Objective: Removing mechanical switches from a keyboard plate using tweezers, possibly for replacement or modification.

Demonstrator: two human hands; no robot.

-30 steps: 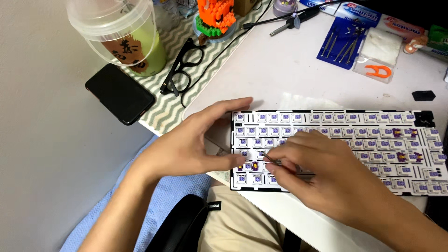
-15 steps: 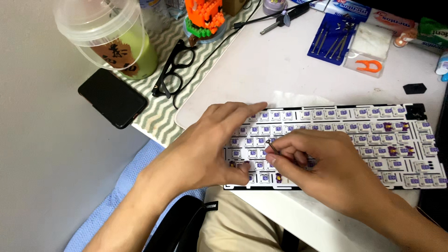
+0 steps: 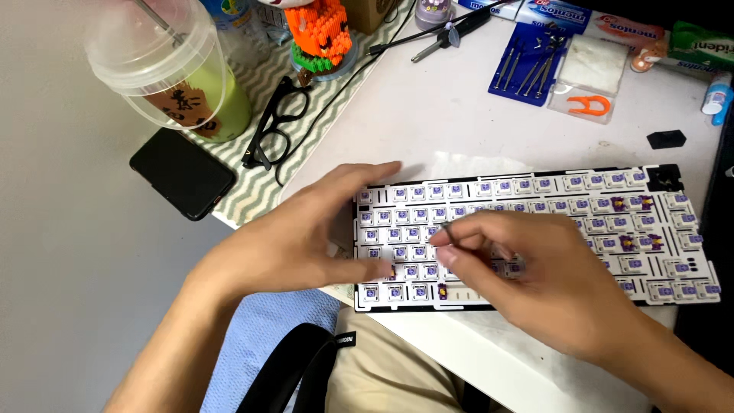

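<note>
The keyboard (image 3: pixel 535 237) lies lengthwise left-right; right hand (image 3: pixel 535 283) fingers pinch a thin tool (image 3: pixel 446 229), left hand (image 3: pixel 306 237) fingers spread.

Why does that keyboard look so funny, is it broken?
The white keyboard has no keycaps, so its purple switches show. The left hand steadies its end; the right hand pinches a thin metal tool over it.

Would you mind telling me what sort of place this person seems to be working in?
Probably a home hobby desk used for electronics tinkering. A keyboard stripped of its keycaps lies under both hands, a blue tool kit of fine picks sits behind it, and a lidded drink cup, glasses and a phone lie alongside.
</note>
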